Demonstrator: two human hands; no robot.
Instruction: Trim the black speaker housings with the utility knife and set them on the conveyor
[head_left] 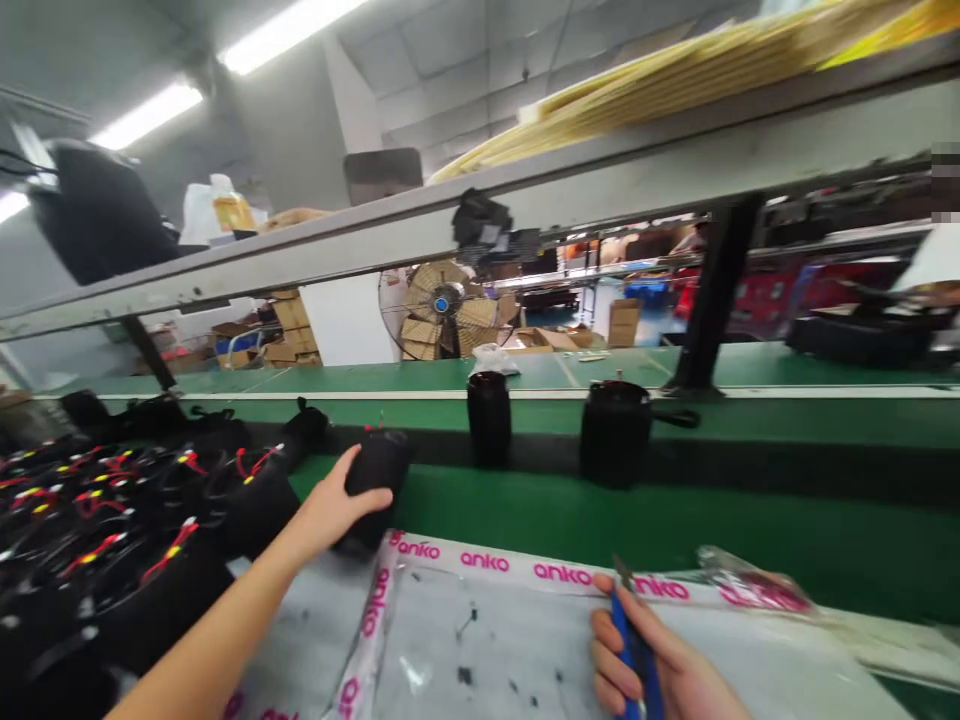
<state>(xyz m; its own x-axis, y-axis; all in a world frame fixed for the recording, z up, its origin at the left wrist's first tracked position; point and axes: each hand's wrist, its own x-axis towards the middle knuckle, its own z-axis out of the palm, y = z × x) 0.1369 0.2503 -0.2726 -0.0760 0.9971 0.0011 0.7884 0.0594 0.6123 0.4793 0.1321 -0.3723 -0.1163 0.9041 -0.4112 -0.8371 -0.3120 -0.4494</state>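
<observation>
My left hand [343, 508] is wrapped round a black fabric-covered cylinder [381, 470], with its thumb across the near side. The cylinder leans slightly at the edge of the plastic-covered work surface. My right hand [645, 655] grips a pair of blue-handled cutters [628, 635], the narrow metal tip pointing away from me. Beneath that hand lies a clear plastic sheet [435, 640] edged with pink "anko" tape [484, 562]. Small dark scraps are scattered on it. Two more black cylinders stand farther back, a slim one [489, 418] and a wider one with a strap loop [616, 432].
At the left, many black cylinders [259, 505] with red wires crowd together. A green belt or bench top [480, 505] runs across. Overhead, a shelf beam [315, 245] crosses the view, joined to a dark post [724, 290]. Crumpled clear plastic [754, 580] lies at right.
</observation>
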